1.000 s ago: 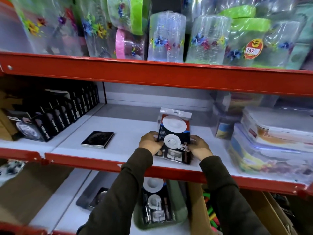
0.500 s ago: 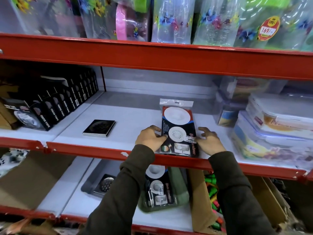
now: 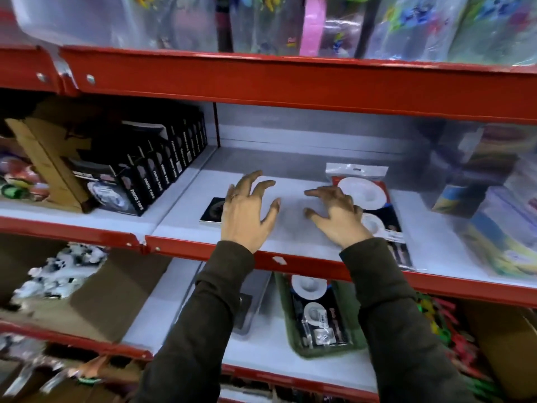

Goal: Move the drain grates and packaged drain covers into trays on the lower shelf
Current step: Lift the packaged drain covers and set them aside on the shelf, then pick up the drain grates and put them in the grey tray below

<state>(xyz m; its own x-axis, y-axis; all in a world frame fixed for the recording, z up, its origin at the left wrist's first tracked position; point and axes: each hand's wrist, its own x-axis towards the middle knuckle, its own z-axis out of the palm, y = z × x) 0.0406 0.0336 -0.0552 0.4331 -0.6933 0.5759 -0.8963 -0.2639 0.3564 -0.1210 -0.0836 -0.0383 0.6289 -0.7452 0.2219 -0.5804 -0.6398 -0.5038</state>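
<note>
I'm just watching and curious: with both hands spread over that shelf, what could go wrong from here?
1. The packaged drain covers lie flat with their near end at the red shelf lip; a brush from the right hand might tip them off.
2. The left hand partly hides the square drain grate, so a blind grab may fumble it.
3. The green tray below already holds a pack; another could slide off.
</note>
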